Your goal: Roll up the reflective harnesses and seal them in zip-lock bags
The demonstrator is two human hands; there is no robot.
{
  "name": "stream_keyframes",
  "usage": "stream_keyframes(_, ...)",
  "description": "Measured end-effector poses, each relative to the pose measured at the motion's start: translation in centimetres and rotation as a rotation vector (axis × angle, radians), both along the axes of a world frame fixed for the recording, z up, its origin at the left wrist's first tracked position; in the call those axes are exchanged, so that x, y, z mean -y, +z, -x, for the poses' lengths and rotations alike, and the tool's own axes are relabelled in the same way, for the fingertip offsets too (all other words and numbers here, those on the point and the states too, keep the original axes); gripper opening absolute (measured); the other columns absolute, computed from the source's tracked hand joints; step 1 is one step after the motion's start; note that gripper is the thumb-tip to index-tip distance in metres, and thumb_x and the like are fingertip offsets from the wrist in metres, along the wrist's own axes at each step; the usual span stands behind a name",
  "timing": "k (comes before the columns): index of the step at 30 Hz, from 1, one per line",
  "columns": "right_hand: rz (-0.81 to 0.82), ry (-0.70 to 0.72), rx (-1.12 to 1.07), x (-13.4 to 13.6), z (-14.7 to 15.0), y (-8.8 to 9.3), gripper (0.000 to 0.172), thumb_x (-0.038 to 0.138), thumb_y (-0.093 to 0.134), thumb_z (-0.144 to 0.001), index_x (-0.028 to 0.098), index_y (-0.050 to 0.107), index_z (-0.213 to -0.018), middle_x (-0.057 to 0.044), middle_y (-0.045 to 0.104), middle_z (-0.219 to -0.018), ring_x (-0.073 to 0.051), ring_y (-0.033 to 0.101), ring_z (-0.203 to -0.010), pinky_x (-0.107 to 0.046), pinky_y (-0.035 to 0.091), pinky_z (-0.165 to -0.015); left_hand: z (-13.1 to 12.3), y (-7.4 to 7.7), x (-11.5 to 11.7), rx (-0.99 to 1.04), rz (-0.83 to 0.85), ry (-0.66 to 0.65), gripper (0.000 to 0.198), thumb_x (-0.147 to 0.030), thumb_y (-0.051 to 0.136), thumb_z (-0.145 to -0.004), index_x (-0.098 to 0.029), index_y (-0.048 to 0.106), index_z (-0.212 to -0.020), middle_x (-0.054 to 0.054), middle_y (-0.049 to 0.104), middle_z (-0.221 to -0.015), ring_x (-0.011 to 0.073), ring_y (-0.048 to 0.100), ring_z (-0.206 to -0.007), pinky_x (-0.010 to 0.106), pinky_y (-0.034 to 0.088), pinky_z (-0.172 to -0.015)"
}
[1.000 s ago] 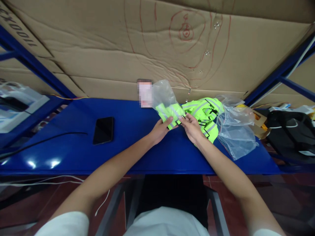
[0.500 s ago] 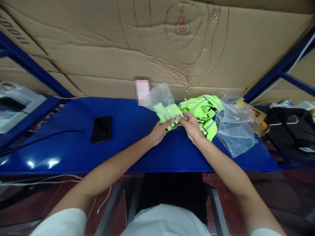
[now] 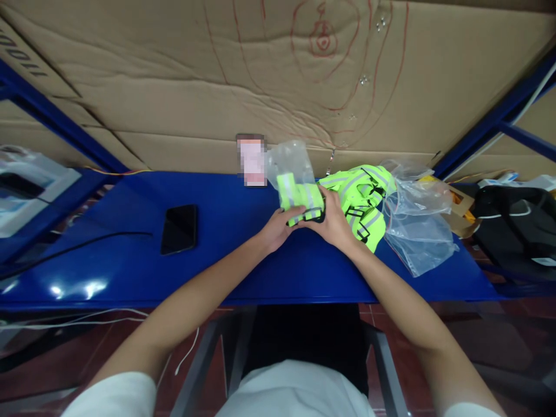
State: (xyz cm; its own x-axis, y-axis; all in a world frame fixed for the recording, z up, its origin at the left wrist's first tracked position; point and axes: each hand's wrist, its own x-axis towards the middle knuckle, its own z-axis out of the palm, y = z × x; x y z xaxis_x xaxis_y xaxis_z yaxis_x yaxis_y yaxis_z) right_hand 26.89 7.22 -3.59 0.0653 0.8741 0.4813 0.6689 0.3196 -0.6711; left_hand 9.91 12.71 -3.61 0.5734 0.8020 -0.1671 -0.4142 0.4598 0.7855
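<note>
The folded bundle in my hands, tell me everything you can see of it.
The bundle is neon yellow-green with pale grey bands and black edging along its near end. It looks like soft fabric, folded into a compact, thick wad. The left hand grips its near left corner; the right hand wraps its right side. A clear bag extends beyond its far end; how much of it is inside is unclear. It is held over the blue table.

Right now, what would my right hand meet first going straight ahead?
Your right hand would first meet the folded neon bundle it holds; beyond, perhaps the clear plastic, though depth is unclear.
</note>
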Motion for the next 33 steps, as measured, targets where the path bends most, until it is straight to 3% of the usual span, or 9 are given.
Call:
stream_keyframes(2, -0.033, -0.002, 0.089, 0.3, -0.1, 0.0, 0.098, 0.05, 0.083, -0.078, 0.022, 0.032, -0.157, -0.018, 0.042, -0.146, -0.034, 0.044, -0.141, -0.053, 0.039, -0.12, -0.1, -0.1, 0.5, -0.001, 0.041, -0.061, 0.035, -0.021, 0.086, -0.076, -0.012, 0.074, -0.107, 0.007, 0.076, -0.099, 0.0195, 0.07, -0.087, 0.039, 0.057, -0.093)
stream_keyframes(7, -0.033, -0.035, 0.089, 0.1, 0.1, -0.7, 0.07, 0.04, 0.075, -0.086, 0.024, 0.045, -0.147, -0.015, 0.048, -0.137, -0.032, 0.048, -0.136, -0.051, 0.042, -0.117, -0.4, -0.4, 1.5, 0.033, 0.157, -0.196, 0.024, -0.035, 0.078, -0.087, -0.019, 0.07, -0.103, 0.003, 0.071, -0.083, 0.0249, 0.072, -0.093, 0.053, 0.056, -0.099)
stream_keyframes(14, 0.052, -0.067, -0.006, -1.1, -0.3, -1.6, 0.066, 0.034, 0.072, -0.083, 0.019, 0.051, -0.143, -0.017, 0.052, -0.136, -0.032, 0.05, -0.132, -0.05, 0.045, -0.112, -1.1, -0.6, 2.0, -0.082, 0.109, -0.318, 0.05, -0.064, 0.055, -0.096, -0.017, 0.07, -0.105, 0.014, 0.075, -0.111, 0.0276, 0.072, -0.104, 0.045, 0.058, -0.095)
stream_keyframes(18, 0.162, 0.052, -0.131, -1.5, -2.0, -1.4, 0.066, 0.049, 0.078, -0.078, 0.021, 0.06, -0.136, -0.011, 0.064, -0.121, -0.025, 0.063, -0.106, -0.041, 0.053, -0.095, -0.3, -0.6, 0.3, -0.177, 0.076, -0.332, 0.053, -0.063, 0.054, -0.096, -0.014, 0.074, -0.102, 0.015, 0.077, -0.112, 0.0259, 0.072, -0.106, 0.038, 0.058, -0.093)
stream_keyframes(21, 0.189, 0.026, -0.21, -1.5, -2.4, -1.1, 0.052, 0.055, 0.074, -0.081, 0.019, 0.067, -0.117, -0.005, 0.065, -0.096, -0.018, 0.06, -0.078, -0.035, 0.052, -0.077, 0.2, -0.7, -0.2, -0.205, 0.043, -0.46, 0.048, -0.058, 0.064, -0.092, -0.012, 0.076, -0.095, 0.017, 0.078, -0.11, 0.0266, 0.074, -0.103, 0.038, 0.058, -0.092)
stream_keyframes(24, 0.191, -0.014, -0.282, -1.3, -1.7, -0.8, 0.04, 0.053, 0.081, -0.074, 0.02, 0.068, -0.092, 0.0, 0.061, -0.078, -0.015, 0.053, -0.069, -0.032, 0.048, -0.072, 0.3, -0.3, 0.3, -0.209, 0.021, -0.621, 0.047, -0.056, 0.073, -0.085, -0.01, 0.075, -0.082, 0.021, 0.078, -0.107, 0.0304, 0.075, -0.099, 0.04, 0.059, -0.088)
stream_keyframes(28, 0.245, -0.022, -0.477, -1.1, -1.2, 0.2, 0.04, 0.053, 0.084, -0.068, 0.021, 0.062, -0.08, 0.002, 0.059, -0.07, -0.013, 0.051, -0.063, -0.027, 0.047, -0.061, 1.6, 1.8, 0.7, -0.11, -0.153, -0.858, 0.082, -0.089, 0.059, -0.074, -0.01, 0.076, -0.086, 0.024, 0.077, -0.108, 0.0337, 0.075, -0.095, 0.038, 0.059, -0.073)
stream_keyframes(30, 0.312, 0.003, -0.603, -1.0, -1.7, 1.0, 0.041, 0.054, 0.081, -0.069, 0.022, 0.062, -0.087, 0.003, 0.06, -0.069, -0.012, 0.052, -0.058, -0.026, 0.046, -0.053, 2.7, 3.3, 0.4, -0.053, -0.404, -0.632, 0.083, -0.093, 0.056, -0.07, -0.013, 0.075, -0.083, 0.02, 0.077, -0.096, 0.0308, 0.074, -0.084, 0.036, 0.057, -0.066)
stream_keyframes(33, 0.44, 0.072, -0.756, -0.6, -2.6, 2.2, 0.042, 0.049, 0.079, -0.069, 0.021, 0.063, -0.096, 0.005, 0.057, -0.062, -0.011, 0.05, -0.049, -0.025, 0.045, -0.046, 3.7, 5.0, -0.1, -0.077, -0.721, -0.016, 0.048, -0.058, 0.088, -0.068, -0.021, 0.075, -0.097, 0.009, 0.075, -0.106, 0.0239, 0.071, -0.1, 0.03, 0.055, -0.085)
